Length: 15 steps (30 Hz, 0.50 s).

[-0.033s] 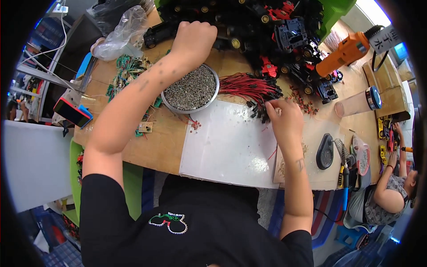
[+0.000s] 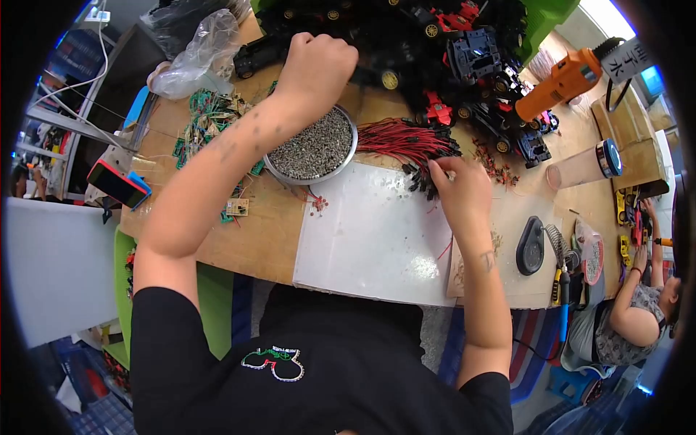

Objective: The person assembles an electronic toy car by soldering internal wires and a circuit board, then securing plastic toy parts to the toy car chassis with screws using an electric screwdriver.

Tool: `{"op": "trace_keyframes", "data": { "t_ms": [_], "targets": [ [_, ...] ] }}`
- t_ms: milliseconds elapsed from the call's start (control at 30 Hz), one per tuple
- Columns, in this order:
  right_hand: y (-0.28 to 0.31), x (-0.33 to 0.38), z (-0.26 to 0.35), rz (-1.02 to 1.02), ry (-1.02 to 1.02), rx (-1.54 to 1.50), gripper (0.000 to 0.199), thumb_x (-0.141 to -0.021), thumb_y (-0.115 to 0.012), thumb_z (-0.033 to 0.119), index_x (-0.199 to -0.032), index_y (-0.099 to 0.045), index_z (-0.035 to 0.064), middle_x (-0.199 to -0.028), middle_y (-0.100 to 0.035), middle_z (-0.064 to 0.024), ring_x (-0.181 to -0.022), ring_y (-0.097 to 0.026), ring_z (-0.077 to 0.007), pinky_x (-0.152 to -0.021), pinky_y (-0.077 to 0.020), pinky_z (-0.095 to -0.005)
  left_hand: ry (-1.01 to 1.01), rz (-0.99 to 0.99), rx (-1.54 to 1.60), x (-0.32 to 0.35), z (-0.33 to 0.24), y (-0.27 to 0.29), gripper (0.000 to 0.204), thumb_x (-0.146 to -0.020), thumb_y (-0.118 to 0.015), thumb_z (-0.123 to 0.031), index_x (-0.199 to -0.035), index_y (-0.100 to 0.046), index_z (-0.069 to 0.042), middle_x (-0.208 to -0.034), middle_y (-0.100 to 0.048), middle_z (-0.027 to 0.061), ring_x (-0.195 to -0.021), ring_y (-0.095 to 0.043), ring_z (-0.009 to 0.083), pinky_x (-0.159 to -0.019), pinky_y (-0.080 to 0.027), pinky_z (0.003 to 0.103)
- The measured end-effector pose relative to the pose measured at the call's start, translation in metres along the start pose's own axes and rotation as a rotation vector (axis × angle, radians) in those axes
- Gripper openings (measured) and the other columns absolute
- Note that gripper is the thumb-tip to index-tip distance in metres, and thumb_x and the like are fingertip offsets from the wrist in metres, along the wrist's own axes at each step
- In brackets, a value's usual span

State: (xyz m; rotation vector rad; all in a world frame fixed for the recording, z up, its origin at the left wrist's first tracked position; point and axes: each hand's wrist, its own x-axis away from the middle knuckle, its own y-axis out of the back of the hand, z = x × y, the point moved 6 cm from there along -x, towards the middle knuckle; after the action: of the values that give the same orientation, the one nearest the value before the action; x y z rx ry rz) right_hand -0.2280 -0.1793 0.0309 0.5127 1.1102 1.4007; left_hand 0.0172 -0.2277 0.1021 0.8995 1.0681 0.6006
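At the far side of the table, my left hand [image 2: 317, 76] is closed at the edge of a heap of black toy car chassis [image 2: 475, 54]. Its fingertips are hidden behind the hand. They appear to grip a dark chassis with a gold-hubbed wheel [image 2: 390, 79]. Below that forearm stands a round metal bowl [image 2: 354, 148] full of small screws [image 2: 312, 148]. My right hand [image 2: 466, 190] is closed, thumb and fingers together, beside the black connector ends of a bundle of red and black wires [image 2: 402, 138]. Whatever lies between those fingertips is too small to make out.
Green circuit boards [image 2: 206, 116] lie left of the bowl. A white board [image 2: 362, 246] covers the near middle. To the right are an orange electric screwdriver [image 2: 562, 83], a clear jar [image 2: 580, 170], a black oval object [image 2: 531, 246] and a soldering iron [image 2: 564, 290]. Another person [image 2: 631, 312] sits far right.
The gold-hubbed wheel by my left hand has shifted slightly right and nearer, and my left hand has edged right. My right hand has moved a little to the left.
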Motion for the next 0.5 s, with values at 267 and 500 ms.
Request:
{"op": "trace_keyframes", "data": {
  "t_ms": [267, 500],
  "targets": [
    [-0.019, -0.013, 0.001, 0.035, 0.038, 0.004, 0.013, -0.081, -0.071, 0.024, -0.082, -0.072, 0.0104, -0.083, -0.065, -0.0108, -0.084, -0.063, -0.0307, -0.077, -0.0496, -0.0433, -0.417, -0.372, 0.33, 0.104, -0.101, 0.067, 0.01, -0.076, -0.064, -0.015, -0.085, -0.061, -0.016, -0.101, -0.059, -0.0012, -0.103, -0.057, 0.0148, -0.089, -0.038, 0.041],
    [-0.022, -0.01, 0.006, 0.004, 0.061, 0.128, 0.011, -0.08, -0.071, 0.019, -0.08, -0.069, 0.0082, -0.081, -0.064, -0.0115, -0.076, -0.063, -0.0308, -0.069, -0.0521, -0.0412, -0.287, -0.401, 0.54, 0.164, -0.123, 0.057, 0.027, -0.075, -0.069, -0.01, -0.1, -0.07, -0.018, -0.098, -0.05, -0.0016, -0.096, -0.05, 0.0173, -0.078, -0.045, 0.035]
  ]
}}
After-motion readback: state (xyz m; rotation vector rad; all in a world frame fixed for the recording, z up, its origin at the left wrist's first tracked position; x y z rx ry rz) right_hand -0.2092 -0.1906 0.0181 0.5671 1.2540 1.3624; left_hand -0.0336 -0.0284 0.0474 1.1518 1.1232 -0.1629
